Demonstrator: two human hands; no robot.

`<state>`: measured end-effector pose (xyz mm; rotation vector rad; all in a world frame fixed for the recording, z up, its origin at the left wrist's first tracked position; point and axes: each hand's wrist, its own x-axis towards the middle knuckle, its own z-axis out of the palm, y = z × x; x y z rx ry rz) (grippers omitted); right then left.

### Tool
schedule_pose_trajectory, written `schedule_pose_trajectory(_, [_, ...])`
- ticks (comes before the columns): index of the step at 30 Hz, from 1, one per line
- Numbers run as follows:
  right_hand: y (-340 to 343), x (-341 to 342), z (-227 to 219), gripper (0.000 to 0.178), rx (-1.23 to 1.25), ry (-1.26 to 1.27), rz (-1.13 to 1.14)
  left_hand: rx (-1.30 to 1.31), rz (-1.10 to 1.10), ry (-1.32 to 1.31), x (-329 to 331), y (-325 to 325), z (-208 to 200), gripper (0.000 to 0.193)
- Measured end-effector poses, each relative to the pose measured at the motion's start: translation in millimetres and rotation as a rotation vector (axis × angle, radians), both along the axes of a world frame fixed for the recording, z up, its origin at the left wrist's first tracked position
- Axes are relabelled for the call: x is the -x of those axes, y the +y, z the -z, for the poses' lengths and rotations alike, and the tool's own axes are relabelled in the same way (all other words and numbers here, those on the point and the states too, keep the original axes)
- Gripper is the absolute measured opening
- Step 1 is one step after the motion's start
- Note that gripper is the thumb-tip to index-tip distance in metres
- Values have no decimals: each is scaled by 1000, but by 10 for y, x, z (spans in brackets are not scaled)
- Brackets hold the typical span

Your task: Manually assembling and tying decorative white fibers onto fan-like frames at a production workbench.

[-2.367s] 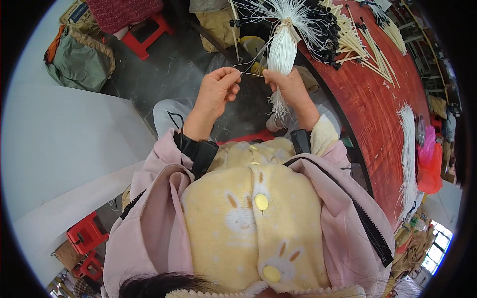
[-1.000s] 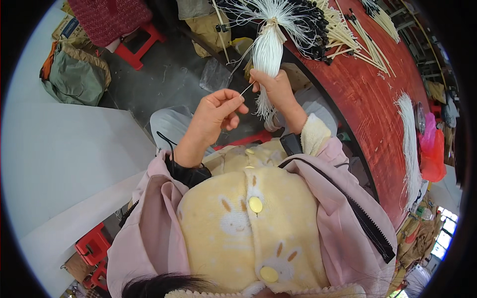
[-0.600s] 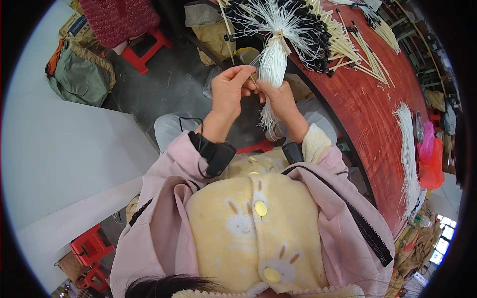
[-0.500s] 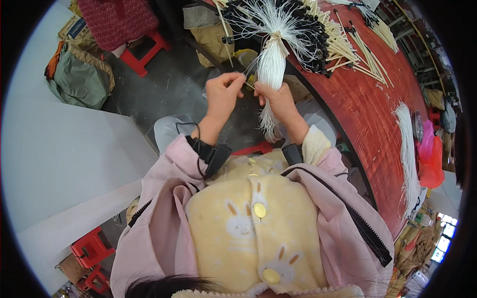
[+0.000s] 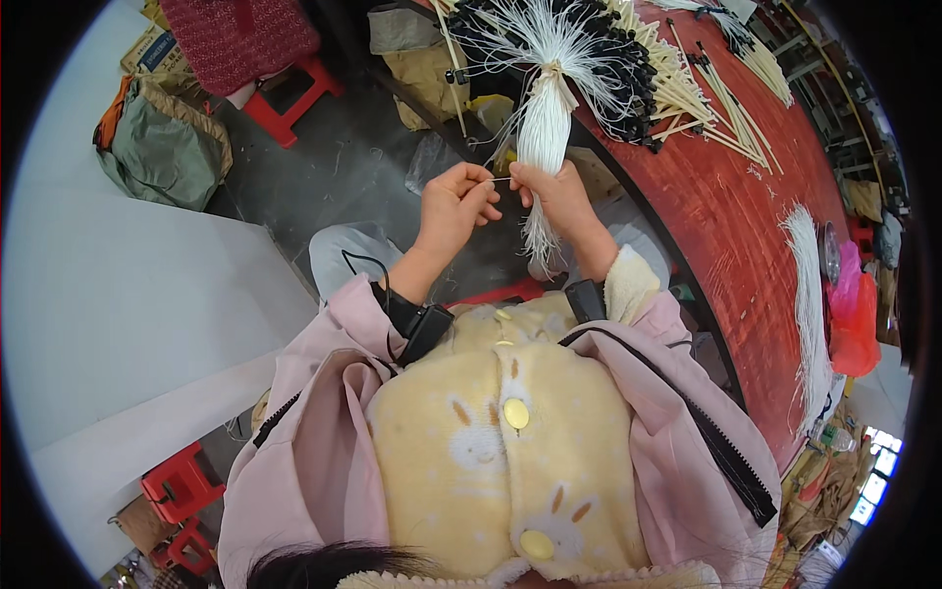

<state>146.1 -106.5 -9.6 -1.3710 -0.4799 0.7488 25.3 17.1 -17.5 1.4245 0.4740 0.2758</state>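
**Strand point(image 5: 500, 180) pinched beside white bundle point(image 5: 543, 133)**

The person's left hand point(image 5: 451, 208) is nearly closed, thumb and forefinger pinching one end of the short, straight strand, the other fingers loosely curled. The right hand point(image 5: 561, 201) pinches the strand's other end between thumb and forefinger. Whether its remaining fingers also grip the bundle cannot be told.

The bundle, tied near its top, lies over the near edge of the red table point(image 5: 711, 201). Its upper ends fan out across the black tips point(image 5: 638, 108) of pale sticks point(image 5: 670, 83); its lower part passes behind the right hand, with frayed ends showing below. The strand is just left of it, above the floor point(image 5: 324, 172).

Farther right on the table lies a second bundle point(image 5: 807, 314), near a red bag point(image 5: 856, 329). Well apart, to the left, stands a red stool point(image 5: 279, 126).
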Motion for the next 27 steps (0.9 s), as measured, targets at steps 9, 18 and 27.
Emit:
schedule_pose_trajectory(9, [-6,-2,-13,17,13,-6,13,317,-2,135,32,-27,-123,13])
schedule_pose_trajectory(18, [-27,-40,-7,15,80,-115,-37,439,-160,-12,63,43,-71,12])
schedule_pose_trajectory(27, [-65,-71,-5,17,135,-185,-57,633,-207,88,160,68,-164,18])
